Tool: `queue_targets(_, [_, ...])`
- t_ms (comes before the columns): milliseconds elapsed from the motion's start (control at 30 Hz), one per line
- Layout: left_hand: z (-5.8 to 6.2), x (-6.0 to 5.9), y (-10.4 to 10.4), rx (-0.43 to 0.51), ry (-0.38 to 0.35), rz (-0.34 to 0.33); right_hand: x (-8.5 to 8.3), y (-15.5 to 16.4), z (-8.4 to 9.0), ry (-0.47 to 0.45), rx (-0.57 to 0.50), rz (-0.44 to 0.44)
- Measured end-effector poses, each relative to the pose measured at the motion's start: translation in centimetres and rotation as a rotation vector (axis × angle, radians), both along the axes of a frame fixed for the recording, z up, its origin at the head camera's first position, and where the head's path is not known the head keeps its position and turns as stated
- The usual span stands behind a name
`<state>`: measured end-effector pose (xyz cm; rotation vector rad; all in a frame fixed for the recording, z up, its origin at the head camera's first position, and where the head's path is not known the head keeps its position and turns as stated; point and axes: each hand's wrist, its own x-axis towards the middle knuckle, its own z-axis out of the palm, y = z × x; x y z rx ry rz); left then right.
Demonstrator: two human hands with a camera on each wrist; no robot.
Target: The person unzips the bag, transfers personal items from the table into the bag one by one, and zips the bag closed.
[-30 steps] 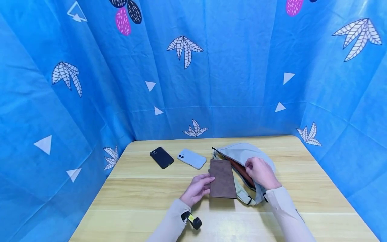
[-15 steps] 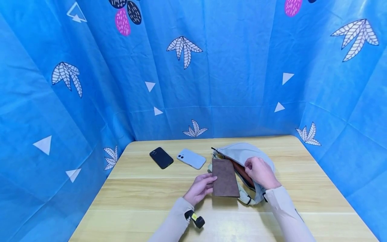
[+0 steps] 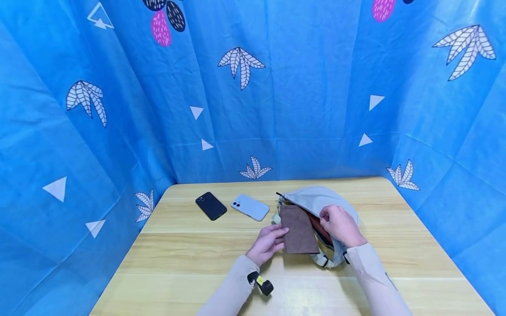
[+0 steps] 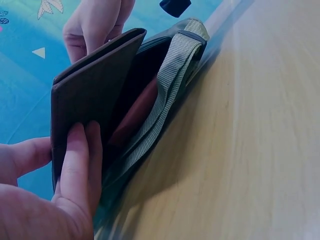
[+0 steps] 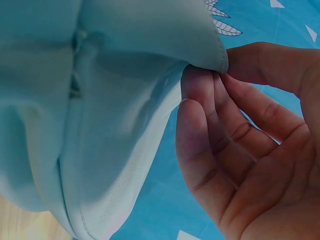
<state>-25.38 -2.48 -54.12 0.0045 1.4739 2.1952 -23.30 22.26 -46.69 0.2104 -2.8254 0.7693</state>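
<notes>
My left hand (image 3: pixel 267 243) holds a wallet (image 3: pixel 299 232), lengthwise toward the tabletop's (image 3: pixel 158 254) far edge, beside the bag (image 3: pixel 316 197) my right hand (image 3: pixel 341 224) pinches.

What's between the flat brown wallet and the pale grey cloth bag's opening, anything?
Nothing visible. The wallet, in the left hand, is right at the opening of the bag; the right hand pinches the bag's edge.

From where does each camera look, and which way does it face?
Head: worn on the head, facing forward, down at the table and bag; sleeves, left grip, right grip show.
Left wrist: worn there, facing the brown wallet and bag; both grips show.
Right wrist: worn there, facing the bag; only the right grip shows.
Head and left wrist share the wallet.
</notes>
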Motion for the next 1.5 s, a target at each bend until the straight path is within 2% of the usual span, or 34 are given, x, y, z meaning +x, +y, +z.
queue_targets(300, [0.2, 0.0, 1.3, -0.019, -0.001, 0.037, 0.0, -0.1, 0.2, 0.003, -0.007, 0.006])
queue_targets(600, [0.2, 0.1, 2.8, -0.001, -0.012, 0.080, 0.0, -0.1, 0.3, -0.004, -0.009, 0.001])
queue_targets(1067, [0.2, 0.8, 4.5, 0.019, -0.013, 0.101, -0.1, -0.1, 0.1, -0.007, -0.009, 0.012])
queue_targets(1300, [0.3, 0.9, 5.1, 0.031, -0.007, 0.090, -0.1, -0.2, 0.0, -0.024, -0.011, 0.006])
queue_targets(1500, [0.5, 1.1, 5.8, 0.029, -0.033, 0.107, -0.1, -0.4, 0.1, -0.022, -0.004, 0.007])
